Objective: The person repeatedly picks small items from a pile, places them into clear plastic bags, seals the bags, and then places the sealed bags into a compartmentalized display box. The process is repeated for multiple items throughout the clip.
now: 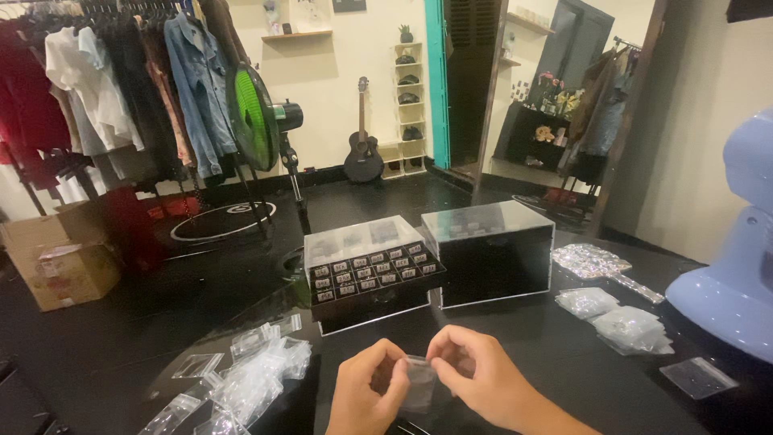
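Note:
Both my hands meet low in the middle of the head view, over a black tabletop (pixel 499 338). Between them is a small clear plastic bag (pixel 419 383). My left hand (pixel 366 395) pinches its left edge and my right hand (pixel 475 374) pinches its right edge. What is inside the bag I cannot tell. Just beyond my hands stands a clear-lidded black display case (pixel 366 274) with rows of small labelled items. A second clear-topped black case (pixel 491 250) stands to its right.
Loose clear plastic bags (pixel 250 374) lie in a heap at the left. More filled clear bags (pixel 620 322) and a glittery hand mirror (pixel 600 266) lie at the right, beside a pale blue appliance (pixel 733 274). Beyond the table stand a green fan (pixel 258 121), clothes racks and a cardboard box (pixel 60 258).

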